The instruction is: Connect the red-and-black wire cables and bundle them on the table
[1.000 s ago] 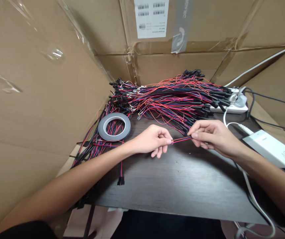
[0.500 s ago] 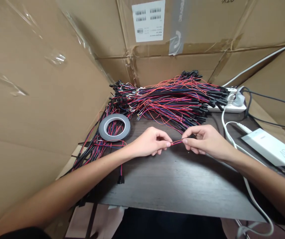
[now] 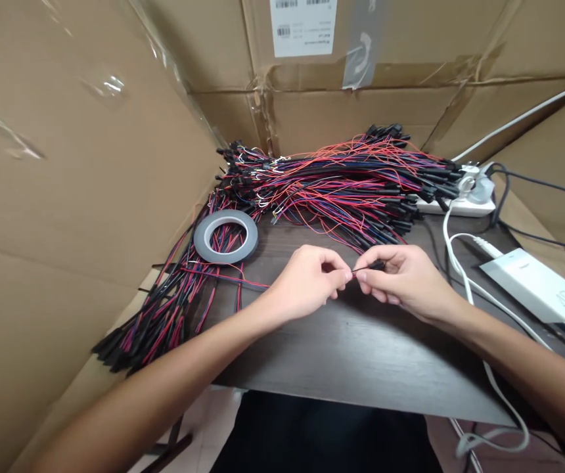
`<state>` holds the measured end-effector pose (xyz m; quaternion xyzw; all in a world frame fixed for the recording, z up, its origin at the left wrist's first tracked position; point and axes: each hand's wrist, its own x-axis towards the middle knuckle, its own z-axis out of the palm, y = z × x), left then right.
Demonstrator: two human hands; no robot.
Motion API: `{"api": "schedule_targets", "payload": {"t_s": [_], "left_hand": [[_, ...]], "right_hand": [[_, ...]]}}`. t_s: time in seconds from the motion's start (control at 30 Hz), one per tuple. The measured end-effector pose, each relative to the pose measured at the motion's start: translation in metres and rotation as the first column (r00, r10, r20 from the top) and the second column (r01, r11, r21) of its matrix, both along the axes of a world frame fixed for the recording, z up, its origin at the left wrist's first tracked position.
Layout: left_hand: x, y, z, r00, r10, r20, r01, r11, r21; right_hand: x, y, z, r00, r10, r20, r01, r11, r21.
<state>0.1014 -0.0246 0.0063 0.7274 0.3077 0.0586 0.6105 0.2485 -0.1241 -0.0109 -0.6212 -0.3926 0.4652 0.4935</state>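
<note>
Just right of the frame's centre, the left hand [image 3: 312, 279] and the right hand [image 3: 408, 279] nearly meet, each grip pinching a thin wire [image 3: 356, 270] between thumb and forefinger. So little shows between them that it could slip or kink if either pinch loosened or twisted. Loose strands [image 3: 248, 282] pass under the left forearm, perhaps joined to it; a tug might catch them on the wire pile [image 3: 164, 328] or nudge the tape roll [image 3: 198, 240]. Fingers hide the wire's ends, and the dark piece [image 3: 376, 265] in the right grip is unclear.
</note>
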Motion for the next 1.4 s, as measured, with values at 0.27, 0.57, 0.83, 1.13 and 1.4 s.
{"api": "schedule_targets", "payload": {"t_s": [0.27,0.57,0.83,1.13,1.4], "left_hand": [[-0.016,0.019,-0.005,0.973,-0.230,-0.029,0.230,0.973,0.019],[-0.017,0.043,-0.012,0.867,-0.496,-0.045,0.498,0.867,0.035],[-0.013,0.037,-0.015,0.879,-0.475,-0.035,0.474,0.880,-0.030],[-0.017,0.041,-0.023,0.883,-0.463,0.075,0.469,0.867,-0.169],[-0.023,0.046,-0.025,0.890,-0.444,0.102,0.456,0.863,-0.219]], "right_hand": [[-0.005,0.000,-0.005,0.989,0.141,-0.039,-0.143,0.987,-0.077],[-0.007,0.000,-0.011,0.977,0.211,0.032,-0.206,0.971,-0.121],[-0.006,-0.002,-0.010,0.974,0.210,0.083,-0.197,0.970,-0.145],[-0.003,-0.004,-0.013,0.974,0.217,0.067,-0.202,0.963,-0.180],[-0.002,-0.004,-0.018,0.971,0.229,0.073,-0.212,0.959,-0.188]]}}
